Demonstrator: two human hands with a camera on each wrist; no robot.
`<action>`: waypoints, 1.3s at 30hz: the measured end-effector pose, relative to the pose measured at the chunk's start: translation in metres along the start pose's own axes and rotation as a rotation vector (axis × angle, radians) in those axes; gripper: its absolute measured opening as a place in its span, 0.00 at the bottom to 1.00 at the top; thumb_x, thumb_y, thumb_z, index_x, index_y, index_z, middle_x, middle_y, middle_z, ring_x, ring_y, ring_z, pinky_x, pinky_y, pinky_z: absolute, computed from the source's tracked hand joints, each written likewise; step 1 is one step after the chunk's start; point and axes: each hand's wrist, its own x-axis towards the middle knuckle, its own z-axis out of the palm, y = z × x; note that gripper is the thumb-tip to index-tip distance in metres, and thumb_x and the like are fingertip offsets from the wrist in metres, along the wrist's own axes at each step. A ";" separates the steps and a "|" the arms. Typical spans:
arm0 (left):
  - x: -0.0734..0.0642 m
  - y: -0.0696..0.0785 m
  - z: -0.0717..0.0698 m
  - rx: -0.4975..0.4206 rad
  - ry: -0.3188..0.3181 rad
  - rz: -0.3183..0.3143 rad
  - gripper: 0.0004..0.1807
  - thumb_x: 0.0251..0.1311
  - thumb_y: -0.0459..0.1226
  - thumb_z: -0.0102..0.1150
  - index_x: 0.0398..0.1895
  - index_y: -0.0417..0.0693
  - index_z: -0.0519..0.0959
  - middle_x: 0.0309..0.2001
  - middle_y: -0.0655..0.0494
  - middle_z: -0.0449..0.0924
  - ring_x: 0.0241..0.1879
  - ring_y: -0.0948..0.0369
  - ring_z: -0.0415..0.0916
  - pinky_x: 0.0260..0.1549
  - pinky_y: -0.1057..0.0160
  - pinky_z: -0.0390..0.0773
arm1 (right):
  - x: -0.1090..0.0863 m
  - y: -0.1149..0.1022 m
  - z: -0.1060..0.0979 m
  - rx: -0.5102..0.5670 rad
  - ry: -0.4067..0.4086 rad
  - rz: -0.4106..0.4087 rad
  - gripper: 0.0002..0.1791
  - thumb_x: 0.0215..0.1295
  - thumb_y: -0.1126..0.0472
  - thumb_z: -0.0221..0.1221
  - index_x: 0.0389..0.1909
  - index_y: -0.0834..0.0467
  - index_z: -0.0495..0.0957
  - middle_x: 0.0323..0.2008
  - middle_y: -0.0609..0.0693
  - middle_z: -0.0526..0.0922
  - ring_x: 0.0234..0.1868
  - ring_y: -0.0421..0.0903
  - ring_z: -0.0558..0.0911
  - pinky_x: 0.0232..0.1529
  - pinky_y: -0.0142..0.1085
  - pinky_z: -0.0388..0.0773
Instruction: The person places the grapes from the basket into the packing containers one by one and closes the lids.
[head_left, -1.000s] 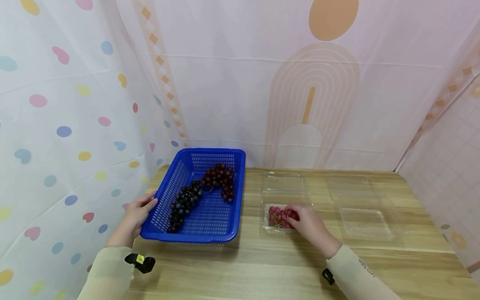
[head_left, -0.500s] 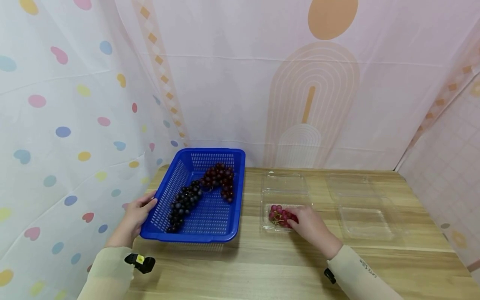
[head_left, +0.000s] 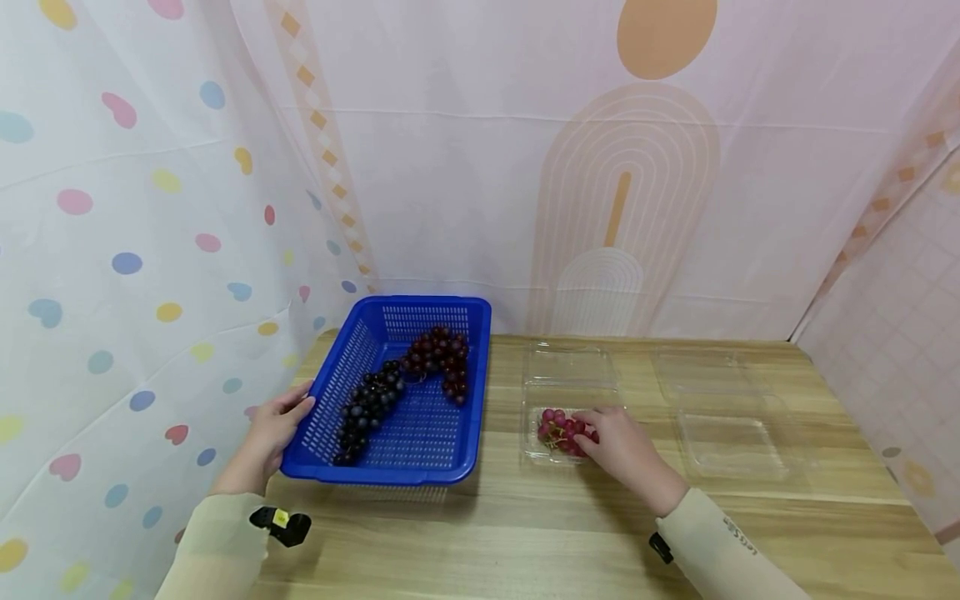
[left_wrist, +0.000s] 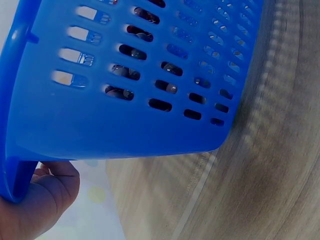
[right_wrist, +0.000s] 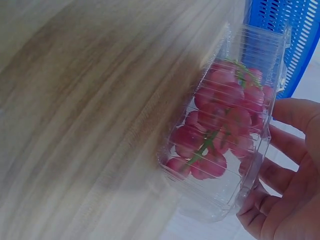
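At the left, my left hand point(head_left: 273, 433) grips the rim of a blue plastic basket point(head_left: 480, 400), its fingers curled under the lip in the left wrist view. A bunch of black grapes point(head_left: 367, 408) and a bunch of dark red grapes point(head_left: 438, 354) lie in the basket. My right hand point(head_left: 618, 446) reaches into a clear plastic clamshell box point(head_left: 531, 450), thumb and forefinger on a small bunch of pinkish-red grapes point(head_left: 555, 429). Through the box wall in the right wrist view, the grapes point(right_wrist: 215, 122) show green stems; part of the fingertips is hidden.
A second clear clamshell box point(head_left: 735, 446) stands with its lid raised back on the right of the wooden table point(head_left: 495, 542). The first box's lid point(head_left: 570, 367) also lies back. Patterned curtains point(head_left: 450, 167) hang behind the table and along both sides.
The pinkish-red bunch has shifted slightly within the box under my right hand's fingers. My left hand and the basket have stayed in place.
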 end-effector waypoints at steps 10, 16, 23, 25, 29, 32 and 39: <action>-0.001 0.002 0.000 0.009 0.002 -0.003 0.30 0.72 0.48 0.39 0.74 0.52 0.50 0.72 0.39 0.53 0.60 0.51 0.64 0.41 0.72 0.72 | 0.005 -0.002 -0.006 0.024 0.014 -0.022 0.17 0.57 0.58 0.65 0.48 0.56 0.82 0.45 0.55 0.83 0.45 0.55 0.79 0.45 0.49 0.77; -0.002 0.002 -0.001 0.006 0.000 -0.003 0.30 0.72 0.48 0.39 0.74 0.52 0.50 0.71 0.39 0.53 0.56 0.54 0.68 0.40 0.71 0.73 | 0.010 -0.004 -0.009 0.037 0.036 -0.046 0.17 0.57 0.59 0.65 0.48 0.57 0.82 0.45 0.55 0.83 0.46 0.56 0.78 0.47 0.50 0.76; -0.001 0.002 -0.002 0.013 0.005 0.006 0.30 0.72 0.48 0.39 0.74 0.52 0.51 0.71 0.39 0.54 0.50 0.61 0.70 0.39 0.73 0.73 | 0.020 -0.014 -0.018 0.007 0.059 -0.082 0.18 0.58 0.56 0.65 0.50 0.55 0.81 0.48 0.54 0.82 0.51 0.56 0.76 0.53 0.50 0.73; -0.001 0.002 -0.002 0.012 0.003 0.006 0.30 0.72 0.48 0.39 0.74 0.53 0.51 0.71 0.39 0.54 0.54 0.57 0.69 0.40 0.72 0.73 | 0.024 -0.018 -0.022 -0.003 0.068 -0.108 0.19 0.57 0.55 0.66 0.50 0.55 0.81 0.48 0.53 0.82 0.51 0.55 0.76 0.53 0.49 0.73; -0.001 0.002 -0.001 0.007 -0.002 0.000 0.31 0.72 0.49 0.39 0.74 0.53 0.50 0.71 0.39 0.53 0.58 0.52 0.66 0.41 0.71 0.73 | 0.038 -0.028 -0.031 -0.007 0.058 -0.141 0.21 0.58 0.54 0.65 0.53 0.53 0.79 0.50 0.52 0.81 0.53 0.53 0.75 0.55 0.48 0.72; -0.001 0.001 -0.001 0.010 -0.001 -0.003 0.31 0.72 0.49 0.39 0.74 0.53 0.50 0.71 0.39 0.53 0.57 0.53 0.67 0.41 0.71 0.73 | 0.050 -0.035 -0.036 0.014 0.042 -0.170 0.21 0.59 0.54 0.64 0.55 0.51 0.78 0.53 0.52 0.80 0.55 0.54 0.75 0.57 0.49 0.71; -0.001 0.001 0.001 0.016 0.002 -0.003 0.30 0.72 0.49 0.39 0.74 0.53 0.51 0.72 0.40 0.53 0.58 0.53 0.67 0.44 0.68 0.74 | 0.079 -0.049 -0.045 0.183 -0.072 -0.231 0.26 0.62 0.53 0.62 0.62 0.51 0.72 0.63 0.53 0.72 0.65 0.53 0.69 0.64 0.48 0.64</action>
